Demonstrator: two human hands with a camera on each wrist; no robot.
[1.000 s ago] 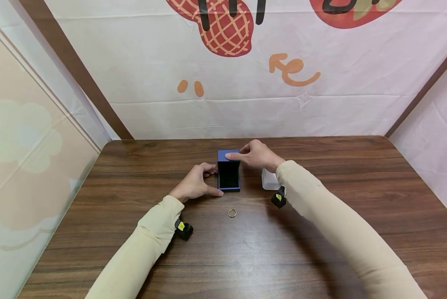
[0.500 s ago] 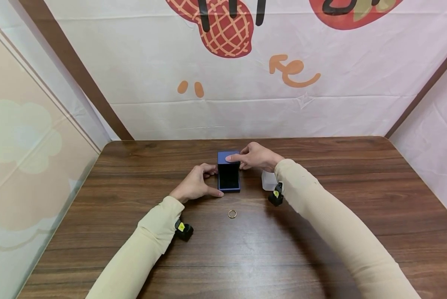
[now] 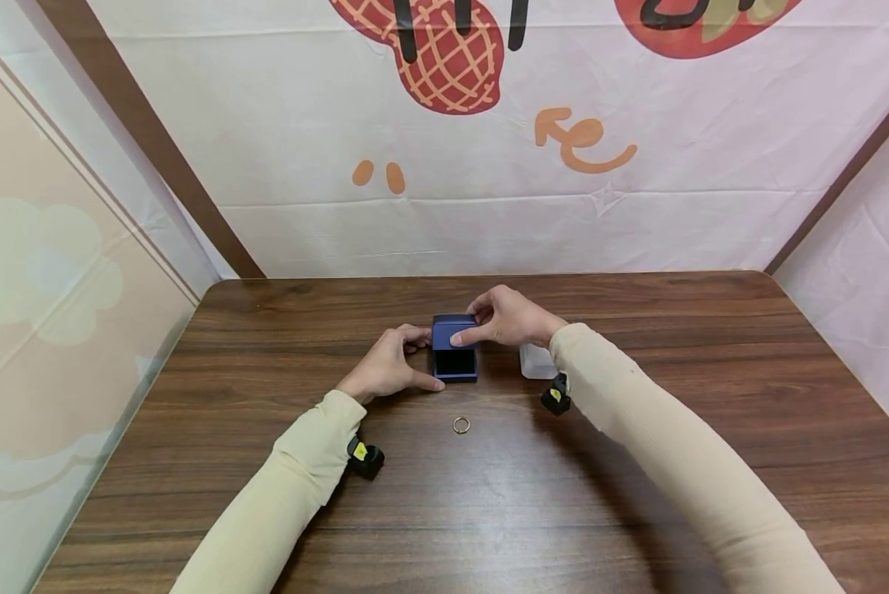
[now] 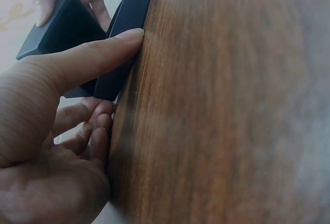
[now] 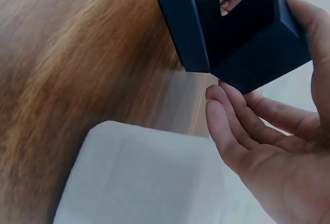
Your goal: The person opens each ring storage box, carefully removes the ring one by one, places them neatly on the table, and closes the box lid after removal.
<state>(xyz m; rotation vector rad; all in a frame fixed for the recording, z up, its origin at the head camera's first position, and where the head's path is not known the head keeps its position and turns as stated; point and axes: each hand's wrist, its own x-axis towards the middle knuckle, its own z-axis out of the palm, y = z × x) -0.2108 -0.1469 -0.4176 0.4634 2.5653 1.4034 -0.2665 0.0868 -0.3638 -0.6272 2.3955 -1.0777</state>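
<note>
A blue ring box [image 3: 444, 332] with a black inside stands on the wooden table, its lid partly lowered over the base. My left hand [image 3: 386, 363] holds the base, thumb along the front edge and fingers at the left side, as the left wrist view shows. From the right, my right hand [image 3: 514, 318] grips the lid between its thumb on top and fingers behind. In the right wrist view the lid [image 5: 268, 48] stands at an angle to the base [image 5: 184, 33]. A gold ring [image 3: 461, 425] lies on the table in front of the box.
A white box-like piece [image 3: 536, 363] sits to the right of the ring box, partly hidden under my right forearm. The brown wooden table [image 3: 266, 462] runs back to a printed fabric wall [image 3: 489, 231].
My right hand has brought the lid forward and down, so less of the black inside shows. The left hand and the ring have stayed in place.
</note>
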